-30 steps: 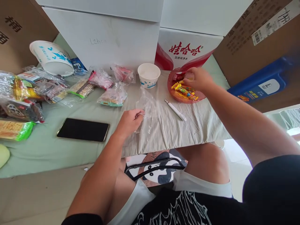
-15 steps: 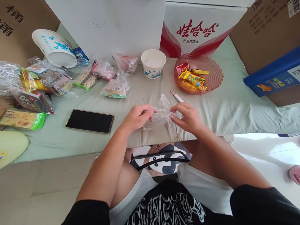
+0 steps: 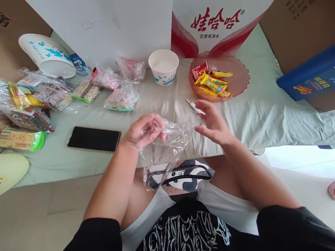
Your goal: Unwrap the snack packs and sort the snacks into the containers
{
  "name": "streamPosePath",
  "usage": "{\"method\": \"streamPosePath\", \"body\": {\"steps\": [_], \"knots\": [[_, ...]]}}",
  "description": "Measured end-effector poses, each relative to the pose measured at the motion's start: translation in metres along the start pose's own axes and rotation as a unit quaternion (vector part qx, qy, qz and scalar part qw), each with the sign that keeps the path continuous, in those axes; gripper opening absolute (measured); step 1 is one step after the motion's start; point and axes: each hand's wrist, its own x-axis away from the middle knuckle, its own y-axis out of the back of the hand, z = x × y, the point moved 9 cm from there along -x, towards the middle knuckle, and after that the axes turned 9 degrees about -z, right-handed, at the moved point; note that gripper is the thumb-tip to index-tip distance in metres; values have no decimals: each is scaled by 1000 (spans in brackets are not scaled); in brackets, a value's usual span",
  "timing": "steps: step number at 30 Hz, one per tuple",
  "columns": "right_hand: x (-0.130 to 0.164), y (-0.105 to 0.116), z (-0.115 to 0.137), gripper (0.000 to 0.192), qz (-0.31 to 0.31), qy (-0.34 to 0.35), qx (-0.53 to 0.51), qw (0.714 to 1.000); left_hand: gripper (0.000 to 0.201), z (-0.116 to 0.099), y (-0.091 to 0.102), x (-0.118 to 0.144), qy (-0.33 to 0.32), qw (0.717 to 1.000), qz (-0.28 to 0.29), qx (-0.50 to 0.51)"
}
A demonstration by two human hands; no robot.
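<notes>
Crumpled clear plastic wrap (image 3: 174, 134) hangs from my left hand (image 3: 146, 130), whose curled fingers have part of it draped over them; a loose end dangles past the table's front edge. To the right, my right hand (image 3: 213, 123) is off the wrap, thumb and fingers spread with nothing between them. Just beyond its fingertips lies a small white-handled tool (image 3: 194, 105) with a metal end, its kind unclear. A pink ribbed glass bowl (image 3: 239, 78) with yellow and red snack packets (image 3: 214, 84) stands farther back. A white paper tub (image 3: 163, 77) sits to its left.
A black phone (image 3: 93, 138) lies left of my hands. Several wrapped snack packs (image 3: 123, 99) and a tipped paper tub (image 3: 49, 55) fill the left side. White boxes (image 3: 104, 38) wall the back. A blue box (image 3: 310, 75) stands at right.
My right hand has let go of the plastic wrap and opened, moving slightly right. My left hand has turned and gathered the wrap, which now hangs lower over the edge.
</notes>
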Motion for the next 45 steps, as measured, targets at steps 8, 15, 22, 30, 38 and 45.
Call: {"method": "streamPosePath", "body": {"steps": [8, 15, 22, 30, 38, 45], "knots": [[3, -47, -9, 94, 201, -146, -176, 953, 56, 16, 2, -3, 54, 997, -36, -39], [1, -37, -25, 28, 54, -237, -144, 959, 23, -6, 27, -5, -43, 995, -92, -18], [-8, -6, -37, 49, -92, -216, -169, 957, 92, -13, 63, -1, -135, 960, -218, -112], [-10, -1, -30, 37, -130, -160, -176, 963, 75, -24, 73, 1, -195, 950, -244, -15], [-8, 14, -31, 52, -141, -177, -159, 961, 37, -4, 56, -9, -92, 970, -210, -86], [-4, 14, -28, 33, -96, -224, -150, 958, 29, -16, 67, -3, -127, 969, -204, -57]]}}
